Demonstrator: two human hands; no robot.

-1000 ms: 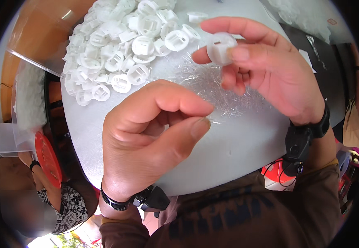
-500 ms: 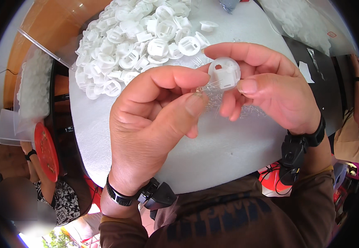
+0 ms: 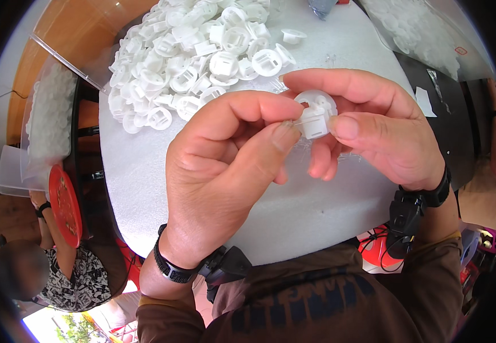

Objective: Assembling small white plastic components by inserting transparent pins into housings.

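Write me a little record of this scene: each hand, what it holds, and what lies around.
Left hand: pinching what looks like a thin clear pin
Right hand: holding a round white part
Pin and part: close together; cannot tell whether the pin is inserted
Pile: many similar white parts, heaped beyond the left hand
Table: pale top
Wrists: black strap on each
Far left: red dish; another person's patterned clothing

brown top [image 3: 425, 291] | dark-blue print [image 3: 299, 306] | tan-edged cuffs [image 3: 165, 304] | black wrist straps [image 3: 165, 265]
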